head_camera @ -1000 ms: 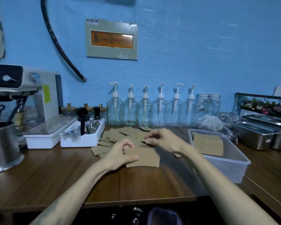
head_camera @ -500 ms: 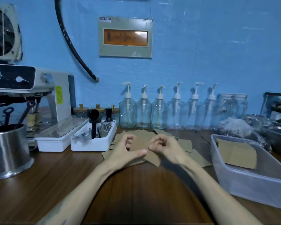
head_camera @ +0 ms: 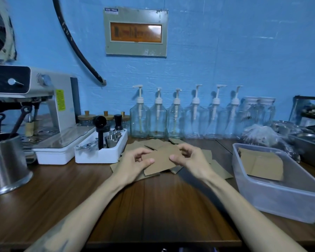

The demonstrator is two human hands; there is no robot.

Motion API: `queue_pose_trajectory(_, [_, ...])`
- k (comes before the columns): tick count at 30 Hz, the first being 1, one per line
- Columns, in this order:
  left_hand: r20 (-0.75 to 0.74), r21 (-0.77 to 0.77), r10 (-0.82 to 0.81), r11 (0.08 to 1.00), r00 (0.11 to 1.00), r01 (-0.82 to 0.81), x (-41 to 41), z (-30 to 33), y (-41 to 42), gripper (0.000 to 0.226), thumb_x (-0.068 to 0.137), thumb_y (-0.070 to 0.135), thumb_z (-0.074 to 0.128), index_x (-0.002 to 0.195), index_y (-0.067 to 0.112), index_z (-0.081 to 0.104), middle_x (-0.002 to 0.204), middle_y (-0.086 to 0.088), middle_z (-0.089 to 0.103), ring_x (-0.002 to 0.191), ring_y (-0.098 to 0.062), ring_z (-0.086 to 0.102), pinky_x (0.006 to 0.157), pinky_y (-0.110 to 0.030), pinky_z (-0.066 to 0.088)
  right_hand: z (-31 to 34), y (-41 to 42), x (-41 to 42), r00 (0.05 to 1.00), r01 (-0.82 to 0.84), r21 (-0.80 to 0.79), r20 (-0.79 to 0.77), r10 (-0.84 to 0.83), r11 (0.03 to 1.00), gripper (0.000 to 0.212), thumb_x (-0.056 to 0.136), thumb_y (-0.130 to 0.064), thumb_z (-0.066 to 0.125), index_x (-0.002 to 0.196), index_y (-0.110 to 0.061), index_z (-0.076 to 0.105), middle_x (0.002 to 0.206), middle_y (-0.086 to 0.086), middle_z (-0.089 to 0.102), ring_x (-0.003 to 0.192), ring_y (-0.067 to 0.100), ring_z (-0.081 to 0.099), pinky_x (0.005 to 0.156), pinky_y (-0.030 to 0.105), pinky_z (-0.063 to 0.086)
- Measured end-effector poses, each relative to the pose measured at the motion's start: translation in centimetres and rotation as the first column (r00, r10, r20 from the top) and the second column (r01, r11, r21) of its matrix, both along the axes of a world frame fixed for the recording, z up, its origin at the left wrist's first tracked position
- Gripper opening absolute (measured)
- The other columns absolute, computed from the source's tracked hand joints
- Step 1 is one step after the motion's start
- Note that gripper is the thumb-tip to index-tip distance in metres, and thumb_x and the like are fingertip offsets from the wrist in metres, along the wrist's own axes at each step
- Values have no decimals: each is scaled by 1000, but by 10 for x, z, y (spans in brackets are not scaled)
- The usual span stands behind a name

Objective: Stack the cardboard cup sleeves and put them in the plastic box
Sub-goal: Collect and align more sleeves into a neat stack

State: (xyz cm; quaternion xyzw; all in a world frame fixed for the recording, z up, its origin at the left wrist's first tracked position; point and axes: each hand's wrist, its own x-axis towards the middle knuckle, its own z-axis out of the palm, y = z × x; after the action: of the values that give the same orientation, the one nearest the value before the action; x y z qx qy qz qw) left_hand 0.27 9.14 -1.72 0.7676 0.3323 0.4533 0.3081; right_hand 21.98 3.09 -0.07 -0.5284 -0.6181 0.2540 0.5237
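Partway through, by my read. My left hand [head_camera: 135, 163] pinches the near-left edge of one cardboard sleeve [head_camera: 161, 160], thumb on top, fingers curled over its edge. My right hand [head_camera: 191, 158] grips the same sleeve from the right side. It sits lifted over the loose sleeves [head_camera: 219, 169] scattered flat on the wooden counter [head_camera: 162, 206]; several there, overlapping, exact count not readable. Behind: six pump bottles [head_camera: 176, 122]. Right: one plastic box [head_camera: 280, 193], with a sleeve stack [head_camera: 262, 165] already inside, its layers uncountable. Most sleeves look still unstacked.
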Motion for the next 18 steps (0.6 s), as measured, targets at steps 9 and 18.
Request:
queue_pose_trajectory(9, [-138, 77, 22, 997, 990, -12, -5, -5, -2, 31, 80, 26, 80, 110, 27, 70, 70, 6, 54, 61, 0, 47, 64, -13, 39, -14, -4, 2, 984, -47, -167, 160, 74, 985, 12, 85, -9, 74, 89, -17, 67, 82, -7, 72, 73, 5, 65, 69, 15, 49])
queue_pose_trajectory(18, [-281, 190, 309, 946, 908, -263, -69, -13, 19, 12, 89, 43, 66, 97, 34, 65, 96, 13, 59, 88, -6, 55, 84, -34, 51, -9, 1, 15, 979, 197, -56, 73, -193, 979, 16, 88, -7, 69, 98, -18, 62, 99, -1, 69, 98, 19, 64, 96, 35, 49])
